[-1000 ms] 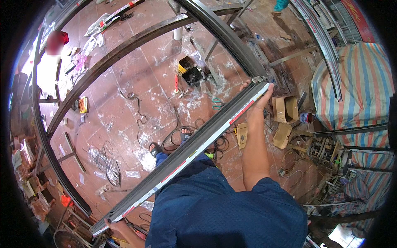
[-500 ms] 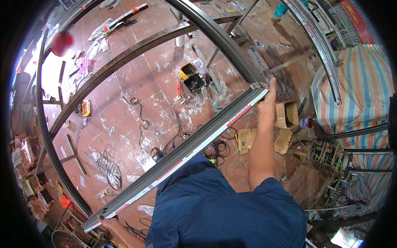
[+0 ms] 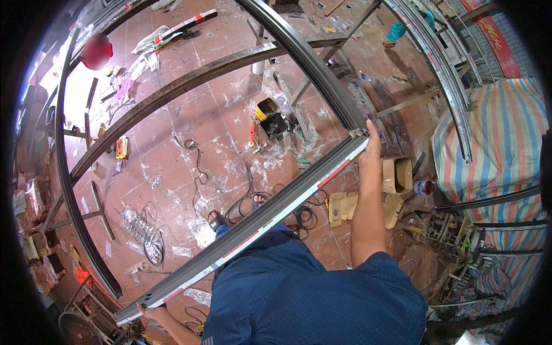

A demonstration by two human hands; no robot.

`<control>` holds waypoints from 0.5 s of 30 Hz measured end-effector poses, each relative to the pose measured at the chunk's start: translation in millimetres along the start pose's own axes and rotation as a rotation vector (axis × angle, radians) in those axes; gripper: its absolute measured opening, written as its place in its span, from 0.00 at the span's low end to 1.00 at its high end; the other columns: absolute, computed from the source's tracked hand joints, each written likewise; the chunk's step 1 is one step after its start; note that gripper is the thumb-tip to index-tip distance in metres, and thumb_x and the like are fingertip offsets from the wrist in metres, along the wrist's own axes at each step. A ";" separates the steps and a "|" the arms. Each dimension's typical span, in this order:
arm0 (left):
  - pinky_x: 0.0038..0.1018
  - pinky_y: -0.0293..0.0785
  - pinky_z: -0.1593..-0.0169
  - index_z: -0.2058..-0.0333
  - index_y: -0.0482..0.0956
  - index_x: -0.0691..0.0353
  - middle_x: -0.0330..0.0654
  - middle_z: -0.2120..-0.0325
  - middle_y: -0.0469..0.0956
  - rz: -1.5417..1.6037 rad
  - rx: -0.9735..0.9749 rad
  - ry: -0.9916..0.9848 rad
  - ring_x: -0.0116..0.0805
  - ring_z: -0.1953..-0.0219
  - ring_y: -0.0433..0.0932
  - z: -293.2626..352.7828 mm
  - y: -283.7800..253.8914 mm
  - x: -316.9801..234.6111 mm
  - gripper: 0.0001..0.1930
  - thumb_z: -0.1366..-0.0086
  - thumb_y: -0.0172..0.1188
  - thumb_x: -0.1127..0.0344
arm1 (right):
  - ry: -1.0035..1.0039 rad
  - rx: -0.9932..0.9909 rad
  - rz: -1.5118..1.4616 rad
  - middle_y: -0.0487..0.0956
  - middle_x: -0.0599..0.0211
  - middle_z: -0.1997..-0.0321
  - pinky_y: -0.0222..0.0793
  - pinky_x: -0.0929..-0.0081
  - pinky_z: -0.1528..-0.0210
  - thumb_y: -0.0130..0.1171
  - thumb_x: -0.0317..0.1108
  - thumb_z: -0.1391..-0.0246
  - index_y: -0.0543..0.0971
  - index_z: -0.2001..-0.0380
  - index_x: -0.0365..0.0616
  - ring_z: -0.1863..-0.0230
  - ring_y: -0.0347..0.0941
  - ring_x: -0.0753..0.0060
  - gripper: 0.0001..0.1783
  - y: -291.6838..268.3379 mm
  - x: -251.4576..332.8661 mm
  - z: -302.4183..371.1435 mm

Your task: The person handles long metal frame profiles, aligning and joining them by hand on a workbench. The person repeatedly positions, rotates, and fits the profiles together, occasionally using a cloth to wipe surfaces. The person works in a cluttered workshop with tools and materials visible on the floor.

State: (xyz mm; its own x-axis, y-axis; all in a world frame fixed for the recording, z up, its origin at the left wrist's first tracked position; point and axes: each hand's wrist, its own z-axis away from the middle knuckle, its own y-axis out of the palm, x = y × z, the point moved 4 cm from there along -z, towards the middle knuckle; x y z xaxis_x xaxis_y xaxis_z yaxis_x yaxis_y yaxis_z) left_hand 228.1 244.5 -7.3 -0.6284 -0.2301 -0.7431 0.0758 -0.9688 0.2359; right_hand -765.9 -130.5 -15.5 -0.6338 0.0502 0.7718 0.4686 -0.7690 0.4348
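Both my hands grip the near rail [image 3: 253,224] of a large dark metal frame, which slants across in front of my body. A pale strip with red marks runs along its outer side. My right hand [image 3: 371,146] is closed around its right end, thumb up, at the corner where the dark right side rail [image 3: 313,66] meets it. At the lower left, my left hand [image 3: 154,312] is closed on the other end, its fingers partly hidden. The left side rail [image 3: 72,195] ends close to that corner, with a small gap showing.
A dark support bar [image 3: 190,80] crosses beneath the frame. On the tiled floor lie black cables [image 3: 305,221], a yellow-and-black container [image 3: 270,118] and cardboard boxes [image 3: 398,175]. Striped sheeting [image 3: 489,132] covers something at right. One person [image 3: 96,52] is at far left, another in teal [image 3: 397,31] at far right.
The view has shifted slightly, so the floor and the rail's right end sit lower. The gap at the left corner looks a little wider. Both hands keep their hold.
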 end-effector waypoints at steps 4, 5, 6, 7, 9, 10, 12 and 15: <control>0.58 0.76 0.38 0.42 0.76 0.60 0.49 0.43 0.79 0.000 -0.028 0.028 0.54 0.45 0.79 5.8 0.0 0.4 0.35 0.40 0.70 0.44 | -0.019 0.013 -0.057 0.85 0.58 0.59 0.80 0.58 0.59 0.66 0.54 0.34 0.81 0.52 0.40 0.62 0.82 0.59 0.25 11.9 -4.8 26.7; 0.57 0.77 0.39 0.41 0.76 0.60 0.49 0.43 0.79 0.010 -0.030 0.045 0.54 0.45 0.80 5.3 2.7 0.8 0.34 0.40 0.71 0.44 | -0.049 0.018 -0.090 0.85 0.58 0.59 0.81 0.58 0.58 0.65 0.56 0.34 0.81 0.51 0.40 0.62 0.82 0.59 0.27 11.4 -5.7 38.1; 0.57 0.77 0.40 0.44 0.76 0.60 0.49 0.46 0.80 -0.025 -0.013 0.059 0.54 0.47 0.80 1.5 3.6 -3.9 0.33 0.39 0.70 0.43 | -0.072 0.026 -0.125 0.84 0.58 0.59 0.81 0.58 0.58 0.65 0.58 0.34 0.80 0.51 0.40 0.61 0.83 0.59 0.29 13.0 -8.5 49.2; 0.58 0.78 0.41 0.46 0.76 0.60 0.49 0.49 0.80 -0.061 0.003 0.073 0.53 0.49 0.81 -5.1 8.6 -10.2 0.32 0.38 0.70 0.42 | -0.078 0.038 -0.128 0.84 0.58 0.58 0.82 0.57 0.57 0.64 0.60 0.34 0.80 0.50 0.40 0.60 0.83 0.58 0.31 15.6 -12.5 60.4; 0.58 0.79 0.42 0.50 0.76 0.59 0.48 0.53 0.81 -0.119 0.080 0.069 0.52 0.53 0.81 -15.1 20.9 -18.1 0.28 0.35 0.68 0.42 | -0.098 0.057 -0.131 0.83 0.57 0.57 0.83 0.54 0.56 0.63 0.64 0.35 0.78 0.49 0.40 0.57 0.83 0.55 0.34 24.9 -16.9 85.0; 0.58 0.79 0.41 0.48 0.77 0.58 0.48 0.51 0.81 -0.108 0.104 0.060 0.52 0.52 0.81 -19.4 25.9 -22.2 0.28 0.35 0.68 0.42 | -0.019 0.035 -0.219 0.83 0.55 0.54 0.84 0.51 0.54 0.63 0.68 0.37 0.76 0.45 0.42 0.54 0.83 0.51 0.38 30.4 -23.7 92.1; 0.58 0.78 0.40 0.44 0.76 0.58 0.49 0.48 0.81 -0.096 0.114 0.056 0.54 0.49 0.81 -24.4 33.0 -27.3 0.30 0.36 0.68 0.43 | -0.017 0.064 -0.247 0.83 0.53 0.52 0.82 0.49 0.48 0.60 0.72 0.38 0.77 0.46 0.39 0.49 0.83 0.49 0.43 28.1 -31.9 91.8; 0.56 0.78 0.39 0.42 0.77 0.60 0.50 0.47 0.81 -0.102 0.054 0.092 0.54 0.48 0.82 -22.3 39.9 -28.9 0.32 0.36 0.68 0.44 | 0.030 0.099 -0.341 0.83 0.54 0.52 0.83 0.51 0.50 0.58 0.76 0.39 0.77 0.45 0.41 0.52 0.83 0.51 0.45 39.8 -40.5 107.0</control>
State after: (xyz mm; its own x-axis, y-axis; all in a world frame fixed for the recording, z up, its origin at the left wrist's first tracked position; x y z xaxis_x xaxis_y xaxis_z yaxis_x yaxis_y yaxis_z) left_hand 266.5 210.4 9.6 -0.5567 -0.1402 -0.8188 -0.0284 -0.9819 0.1875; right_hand -655.8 -95.0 20.2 -0.7813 0.2732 0.5613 0.2837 -0.6455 0.7091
